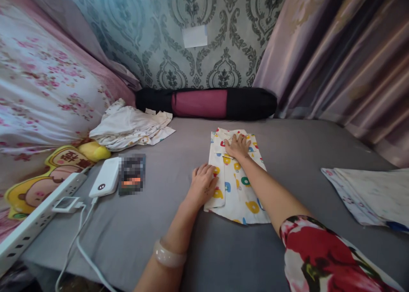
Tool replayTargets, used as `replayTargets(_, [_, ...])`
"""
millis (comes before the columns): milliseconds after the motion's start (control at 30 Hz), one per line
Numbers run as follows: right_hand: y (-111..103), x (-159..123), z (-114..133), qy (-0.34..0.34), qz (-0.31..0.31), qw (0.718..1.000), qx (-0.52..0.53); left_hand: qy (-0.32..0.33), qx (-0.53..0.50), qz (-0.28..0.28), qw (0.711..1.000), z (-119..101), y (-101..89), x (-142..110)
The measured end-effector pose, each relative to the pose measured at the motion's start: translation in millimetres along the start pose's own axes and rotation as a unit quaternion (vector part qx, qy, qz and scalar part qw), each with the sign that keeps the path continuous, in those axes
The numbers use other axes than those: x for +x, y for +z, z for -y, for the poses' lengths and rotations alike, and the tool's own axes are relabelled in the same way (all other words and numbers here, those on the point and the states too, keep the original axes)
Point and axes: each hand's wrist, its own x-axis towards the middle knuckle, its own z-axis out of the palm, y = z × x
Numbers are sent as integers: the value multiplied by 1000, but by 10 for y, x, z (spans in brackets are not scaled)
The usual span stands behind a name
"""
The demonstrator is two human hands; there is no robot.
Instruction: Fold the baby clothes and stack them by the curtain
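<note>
A white garment (238, 198) with yellow, blue, red and green prints lies partly folded on the grey sheet. My right hand (238, 146) rests flat on its far end with the fingers spread. At the garment's left edge, my left hand (203, 182) lies palm down over a folded-in strip, its fingers stretched forward and slightly bent. Neither hand lifts the cloth. A pale bangle (170, 253) circles my left wrist.
Crumpled white clothes (131, 126) lie at the back left, folded cloths (370, 194) at the right. A black-and-maroon bolster (200, 104) lies along the wall. A white power bank (105, 177), cables and a power strip (41, 217) occupy the left side.
</note>
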Motion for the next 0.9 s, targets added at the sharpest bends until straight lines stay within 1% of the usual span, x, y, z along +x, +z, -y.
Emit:
replayTargets(100, [-32,5,-4,1,17,1000,-5,5,0,-5,1000,15,13,-5])
replayTargets(267, [-146,3,24,9,50,999,-7,11,2,-13,1000,28,24,-11])
replayTargets(300, [-165,2,42,6,48,999,-12,12,1,-13,1000,26,23,-10])
replayTargets(367, [-184,-4,97,-30,20,999,-30,10,0,-11,1000,17,19,-5])
replayTargets(433, [-170,-8,179,-100,-15,994,-40,8,-3,-7,1000,7,15,1])
replayTargets(467, [-152,-6,227,-134,-23,990,-39,7,-4,-5,1000,4,15,2])
replayTargets(500, [-128,-1,277,-161,-22,986,-33,5,-5,-3,1000,2,15,3])
replayTargets(567, [-76,21,372,-192,-7,981,-22,4,-6,-3,1000,3,21,3])
replayTargets(700, [11,96,485,-202,26,979,-11,-7,-3,9,1000,7,39,0])
replayTargets(800, [47,137,495,-199,47,979,-3,-16,4,30,999,-5,45,-1])
replayTargets(900, [62,147,484,-198,52,979,0,-15,14,35,999,-22,38,-6])
